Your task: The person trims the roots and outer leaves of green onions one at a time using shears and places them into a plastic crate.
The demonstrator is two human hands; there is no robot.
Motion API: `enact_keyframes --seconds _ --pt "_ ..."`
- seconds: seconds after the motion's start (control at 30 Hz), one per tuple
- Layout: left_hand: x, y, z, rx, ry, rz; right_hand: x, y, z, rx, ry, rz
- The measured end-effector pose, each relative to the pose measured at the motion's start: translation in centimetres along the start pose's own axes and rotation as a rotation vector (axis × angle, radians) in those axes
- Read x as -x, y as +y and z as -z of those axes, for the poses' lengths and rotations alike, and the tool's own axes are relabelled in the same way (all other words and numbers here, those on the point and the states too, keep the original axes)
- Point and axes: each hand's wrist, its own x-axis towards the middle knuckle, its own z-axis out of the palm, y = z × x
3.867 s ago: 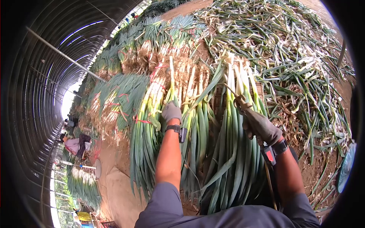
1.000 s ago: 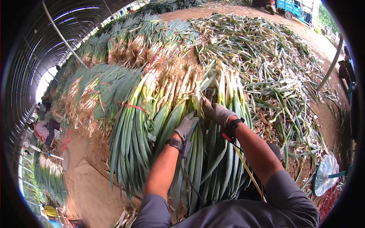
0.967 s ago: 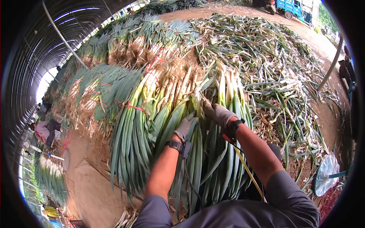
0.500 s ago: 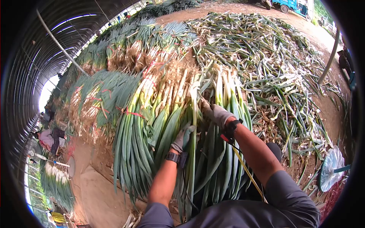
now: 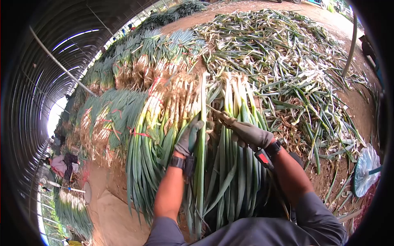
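My left hand [image 5: 190, 135] grips one upright green onion [image 5: 202, 139]; my right hand [image 5: 251, 134] is closed around a thin tool [image 5: 218, 113], its tip near the stalk.

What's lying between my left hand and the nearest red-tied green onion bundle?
The head view shows more green onions, with no tie visible on them, between the left hand and the bundle.
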Motion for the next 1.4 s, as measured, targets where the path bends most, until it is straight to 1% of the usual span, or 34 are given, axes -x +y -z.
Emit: enact_keyframes --seconds 0.07,0.1,0.13,0.17,0.2,0.27,0.33,0.37,0.4,0.47,0.5,0.6,0.67,0.7,0.73,0.8,0.83,0.87,0.9,0.93,0.97,1.0,1.03,1.07,1.1,1.13,1.17,1.2,1.23,1.3,1.4 --pt "-2.7 2.8 -0.7 0.006 -0.185 -0.025 -0.3 2.6 2.2 -0.131 0.061 0.015" --pt "-4.7 2.5 -0.4 -0.045 -0.214 -0.089 -1.1 4.4 3.5 -0.257 0.160 0.023" --pt "-5.1 3.9 -1.0 -0.200 -0.160 -0.046 -1.3 5.2 4.8 -0.380 0.259 0.033" --pt "-7.3 3.9 -0.1 -0.824 -0.166 -0.459 -1.0 6.0 6.2 -0.524 0.295 0.102" --pt "-8.8 3.6 -0.9 -0.623 -0.167 -0.275 -1.8 7.2 7.8 -0.599 0.270 0.186" --pt "-11.7 3.1 -2.5 -0.175 -0.062 0.058 0.2 5.5 8.6 -0.594 0.342 0.176" --pt "-12.6 1.7 -3.8 -0.690 0.094 0.047 0.5 5.8 8.9 -0.613 0.351 0.171" --pt "-13.5 -1.3 -3.4 -0.828 0.139 -0.072 0.9 5.6 9.0 -0.563 0.322 0.162" --pt "-13.7 -3.0 -2.9 -0.929 0.086 0.107 1.2 5.6 9.0 -0.516 0.292 0.153" --pt "-9.8 -0.1 -6.3 -0.896 -0.028 0.343 0.9 6.0 8.7 -0.449 0.320 0.116" --pt "-10.2 -2.8 -4.5 -1.098 -0.092 0.033 1.1 5.5 8.5 -0.414 0.328 0.092" --pt "-6.0 2.9 -8.3 -0.708 -0.481 0.304 2.2 4.1 7.8 -0.319 0.365 0.013" --pt "-5.5 6.4 -9.8 -0.808 -0.608 0.369 1.7 3.9 7.6 -0.300 0.400 -0.028" --pt "-6.4 7.5 -10.0 -0.859 -0.672 0.399 1.6 4.2 7.9 -0.247 0.356 -0.039" --pt "-8.9 6.5 -7.4 -1.096 -0.540 -0.170 0.9 4.7 7.8 -0.295 0.353 0.016" --pt "-12.3 10.3 -4.2 -0.875 -0.015 -0.335 -0.9 5.8 6.8 -0.400 0.337 0.117" --pt "-12.8 11.2 -2.3 -1.064 0.251 -0.460 -0.5 5.1 6.4 -0.427 0.316 0.124" --pt "-13.3 12.1 -0.3 -1.252 0.578 -0.526 -0.6 5.3 6.9 -0.362 0.289 0.081" --pt "-13.7 13.0 1.6 -1.366 0.900 -0.528 0.1 4.1 6.5 -0.283 0.283 0.066" --pt "-13.2 12.4 3.3 -1.313 0.809 -0.324 0.7 3.3 6.1 -0.208 0.283 0.054" --pt "-12.1 11.2 4.9 -1.251 0.710 -0.123 -0.1 4.5 6.5 -0.196 0.213 0.074" --pt "-11.4 8.6 6.6 -1.428 0.691 0.072 1.5 2.0 5.7 -0.134 0.175 -0.006" --pt "-10.3 6.0 7.7 -1.495 0.660 0.182 2.0 1.1 5.0 -0.120 0.162 -0.045" --pt "-9.3 2.3 10.1 -1.598 0.614 0.229 2.0 0.8 4.3 -0.106 0.148 -0.084" --pt "-8.3 -0.4 11.8 -1.632 0.585 0.325 1.6 1.0 4.4 -0.064 0.068 -0.078" --pt "-6.5 -1.5 11.6 -1.613 0.576 0.420 1.2 1.3 3.8 -0.055 0.064 -0.093" --pt "-6.1 -5.6 14.6 -1.607 0.626 0.421 0.9 1.6 3.0 -0.043 0.065 -0.106" --pt "-4.8 -6.7 14.7 -1.589 0.653 0.411 0.5 1.8 2.4 -0.027 0.065 -0.118" --pt "-3.9 -7.4 14.2 -1.570 0.683 0.397 0.2 1.8 2.0 -0.003 0.018 -0.118" --pt "-3.6 -7.2 13.7 -1.428 0.663 0.471 0.1 1.8 1.2 0.023 -0.017 -0.136" --pt "-4.3 -8.3 14.2 -1.350 0.611 0.407 -0.4 2.6 0.0 -0.023 -0.041 -0.122"
